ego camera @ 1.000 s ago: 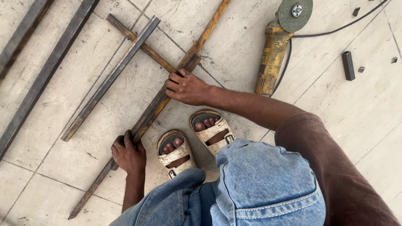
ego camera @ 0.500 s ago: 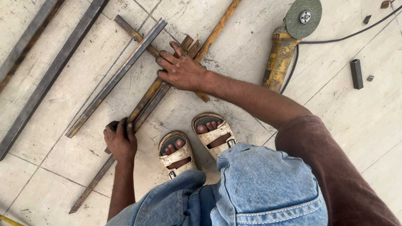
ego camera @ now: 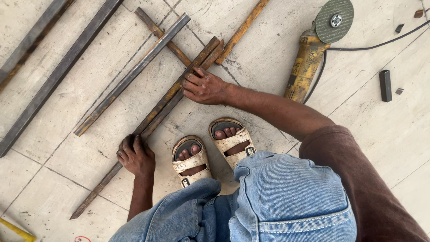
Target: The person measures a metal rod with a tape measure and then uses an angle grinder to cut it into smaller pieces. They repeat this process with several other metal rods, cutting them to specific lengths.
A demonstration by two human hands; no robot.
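No packages, labels, signs or screens are visible here

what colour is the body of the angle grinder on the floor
Yellow, worn and grimy, with a grey-green disc; the head view shows the angle grinder lying beyond the right hand.
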